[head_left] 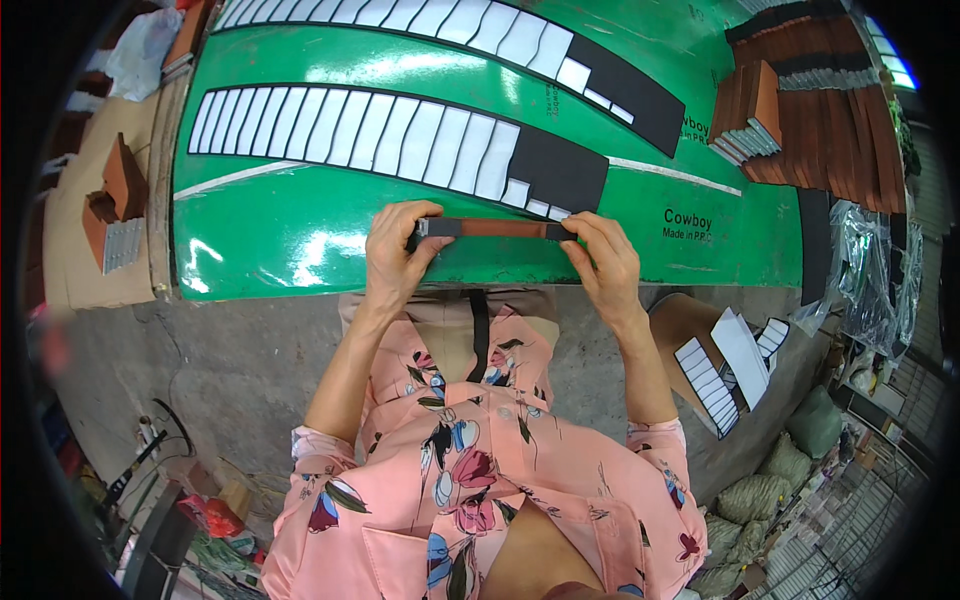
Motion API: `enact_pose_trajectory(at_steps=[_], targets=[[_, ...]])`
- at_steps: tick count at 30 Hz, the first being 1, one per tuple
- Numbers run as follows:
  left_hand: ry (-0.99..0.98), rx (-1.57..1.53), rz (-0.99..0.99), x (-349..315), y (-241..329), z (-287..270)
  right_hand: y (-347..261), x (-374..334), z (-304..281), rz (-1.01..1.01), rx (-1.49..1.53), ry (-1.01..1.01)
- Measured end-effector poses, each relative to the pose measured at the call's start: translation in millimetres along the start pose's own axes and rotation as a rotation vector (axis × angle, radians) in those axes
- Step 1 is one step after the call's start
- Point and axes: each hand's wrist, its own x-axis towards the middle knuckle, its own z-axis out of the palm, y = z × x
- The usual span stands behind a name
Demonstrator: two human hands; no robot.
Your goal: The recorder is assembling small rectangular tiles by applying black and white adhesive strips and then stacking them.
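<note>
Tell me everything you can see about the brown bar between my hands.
The brown bar looks long, narrow and straight, reddish-brown along its middle and dark toward both ends, with a greyish patch near the left one. Its material is hard to tell. It runs left to right over the near part of the green tabletop. Your left hand grips one end, your right hand the other.

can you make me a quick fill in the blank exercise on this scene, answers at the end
The left hand and the right hand hold opposite ____ of the brown piece.
The table top is coloured ____.
The patches on the nearer black strip are coloured ____.
The pink shirt is patterned with ____.

Missing words: ends; green; white; flowers.
</note>
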Motion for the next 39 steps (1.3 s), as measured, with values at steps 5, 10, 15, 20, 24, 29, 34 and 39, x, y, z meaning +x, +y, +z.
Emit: enact_pose_trajectory(at_steps=[5,10,15,20,24,29,34,39], targets=[[-0.008,0.001,-0.013,0,2,0,1,-2,1,0.056,0.033,0.036],[-0.014,0.011,0.007,1,1,-1,4,4,-4,0.061,0.089,-0.041],[-0.028,0.017,0.011,3,3,-2,6,4,-1,0.008,0.042,0.006],[0.016,-0.009,0.068,4,2,4,-4,-5,3,0.029,-0.037,0.032],[0.007,-0.003,0.073,3,2,1,-11,-9,7,-0.082,-0.187,-0.037],[0.024,-0.013,0.062,5,5,1,-8,-13,11,-0.087,-0.378,0.014],[0.000,-0.082,0.007,1,-1,0,-10,-18,10,0.106,0.040,-0.012],[-0.067,-0.497,-0.387,-2,19,-2,-21,-30,-8,0.657,0.784,0.122]])
